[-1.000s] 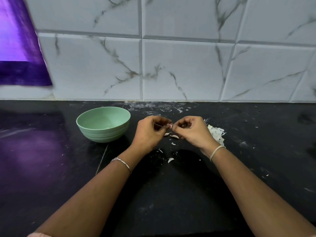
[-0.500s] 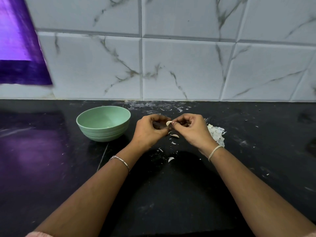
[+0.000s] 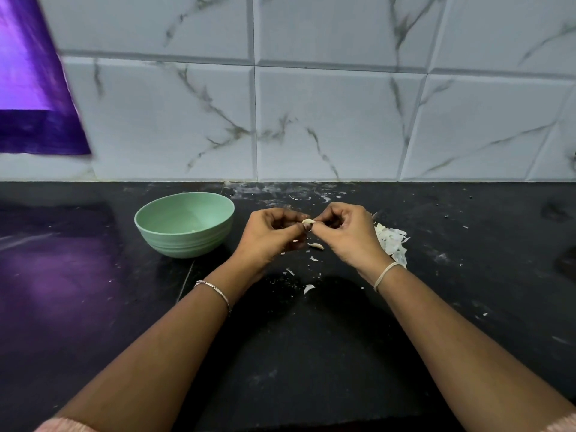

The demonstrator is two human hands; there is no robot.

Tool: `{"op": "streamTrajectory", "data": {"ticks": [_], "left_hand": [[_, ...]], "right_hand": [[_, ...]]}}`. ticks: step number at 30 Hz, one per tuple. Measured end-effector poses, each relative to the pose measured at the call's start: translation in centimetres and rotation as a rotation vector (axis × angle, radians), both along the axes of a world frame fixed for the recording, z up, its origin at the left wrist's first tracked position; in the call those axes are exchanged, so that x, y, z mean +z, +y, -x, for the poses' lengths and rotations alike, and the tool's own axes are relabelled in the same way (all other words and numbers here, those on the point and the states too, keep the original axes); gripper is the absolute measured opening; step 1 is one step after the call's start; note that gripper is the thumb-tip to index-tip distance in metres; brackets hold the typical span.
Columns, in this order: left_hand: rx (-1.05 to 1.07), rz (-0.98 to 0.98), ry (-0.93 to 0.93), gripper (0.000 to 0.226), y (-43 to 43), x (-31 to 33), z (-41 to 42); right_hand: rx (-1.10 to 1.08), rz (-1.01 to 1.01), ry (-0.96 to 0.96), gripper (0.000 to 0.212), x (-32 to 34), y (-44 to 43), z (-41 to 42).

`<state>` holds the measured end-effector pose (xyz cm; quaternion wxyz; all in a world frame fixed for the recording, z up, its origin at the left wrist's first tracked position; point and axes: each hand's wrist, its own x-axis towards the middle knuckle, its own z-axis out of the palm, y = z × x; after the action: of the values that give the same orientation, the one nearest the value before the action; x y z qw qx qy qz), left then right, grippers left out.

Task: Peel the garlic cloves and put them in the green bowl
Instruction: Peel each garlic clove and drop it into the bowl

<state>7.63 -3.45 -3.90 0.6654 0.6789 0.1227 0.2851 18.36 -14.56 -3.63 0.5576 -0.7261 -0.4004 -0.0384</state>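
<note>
1. Head camera looks down over two bare forearms stretched across the black countertop [image 3: 311, 353], a thin bracelet [image 3: 213, 288] on the left wrist and a pale band [image 3: 385, 272] on the right.
2. Just past the wrists lie small white scraps [image 3: 308, 288]. Whether the curved pieces are skin or small cloves is hard to say.
3. Above them the left hand [image 3: 268, 236] and the right hand [image 3: 349, 235] meet fingertip to fingertip, held above the counter. Both have their fingers curled in tight, pinching one pale garlic clove [image 3: 308, 222] between them. How much skin is left on it is too small to tell.
4. Risk here: the clove is gripped only at the tips. A hard tug on the skin could pop it loose, and it would likely drop among the scraps or roll away.
5. To the left of the hands, near but apart, stands the green bowl [image 3: 187, 241]. What it holds I cannot make out. Flakes clinging to the fingers could be carried in with the clove.
6. To the right, just behind the right wrist, sits a heap of peelings [image 3: 391, 241].
7. Farthest back rises the marbled tile wall [image 3: 327, 120], with a purple cloth [image 3: 28, 88] hanging at far left.
</note>
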Motion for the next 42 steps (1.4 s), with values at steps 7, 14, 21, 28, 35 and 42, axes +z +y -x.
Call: {"op": "streamTrajectory", "data": {"ticks": [7, 14, 21, 28, 35, 42], "left_hand": [[-0.107, 0.126, 0.043, 0.012, 0.5, 0.0, 0.4], [-0.095, 0.109, 0.031, 0.012, 0.5, 0.0, 0.3], [0.083, -0.066, 0.02, 0.003, 0.8, -0.4, -0.2], [-0.099, 0.054, 0.086, 0.022, 0.7, -0.4, 0.1], [-0.163, 0.241, 0.083, 0.012, 0.7, 0.1, 0.3], [-0.187, 0.251, 0.082, 0.011, 0.6, 0.2, 0.3]], "right_hand": [[0.091, 0.007, 0.011, 0.017, 0.0, -0.3, 0.1], [0.142, 0.024, 0.004, 0.009, 0.1, -0.5, -0.1], [0.104, 0.078, -0.179, 0.008, -0.1, -0.6, -0.2], [0.112, 0.111, -0.275, 0.011, -0.4, -0.6, -0.3], [0.173, 0.066, -0.168, 0.005, 0.4, -0.9, 0.1], [0.099, 0.09, -0.133, 0.005, 0.6, -1.1, -0.3]]}}
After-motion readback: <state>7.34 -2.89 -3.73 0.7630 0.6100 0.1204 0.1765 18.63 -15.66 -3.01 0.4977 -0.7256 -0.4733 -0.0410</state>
